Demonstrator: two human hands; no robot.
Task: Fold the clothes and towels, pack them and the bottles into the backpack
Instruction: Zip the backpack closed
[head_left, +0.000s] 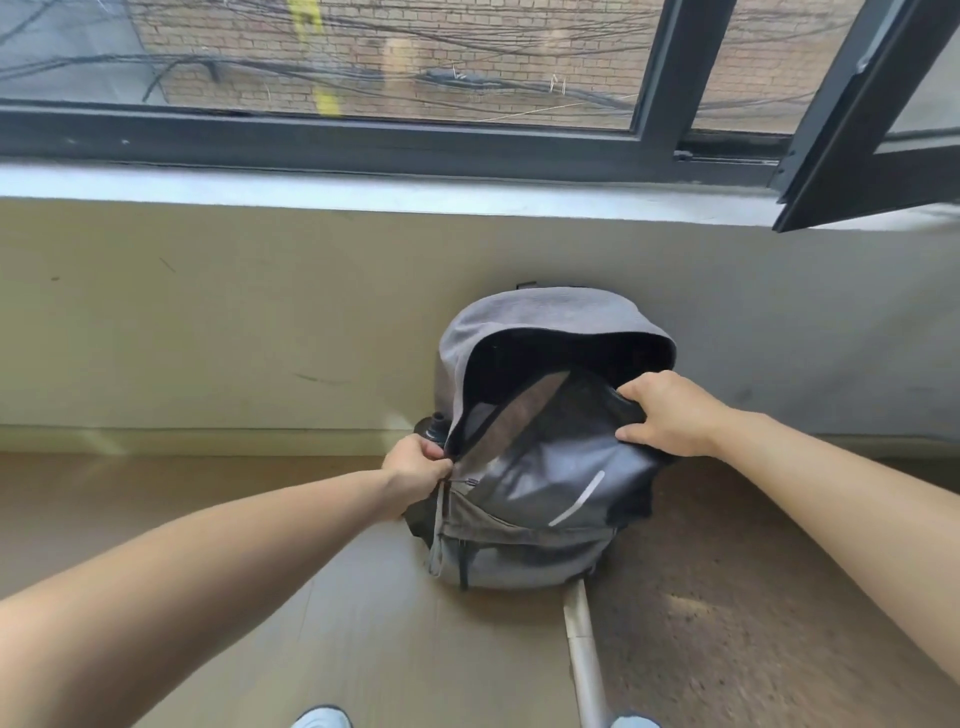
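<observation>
A grey backpack (524, 551) stands on the floor against the wall below the window, its main compartment unzipped and gaping. My left hand (415, 467) pinches the zipper area at the bag's left side. My right hand (670, 415) grips the dark front flap at the opening's right edge. The inside is dark, so I cannot tell what it holds. A dark bottle top (431, 426) sticks up from the bag's left side pocket, just behind my left hand.
A cream wall (208, 322) and grey window sill (363, 189) rise behind the bag. An open black window frame (857, 130) juts in at the upper right. A pale metal strip (584, 654) divides wooden flooring from brown carpet. My shoe tips (322, 719) show at the bottom.
</observation>
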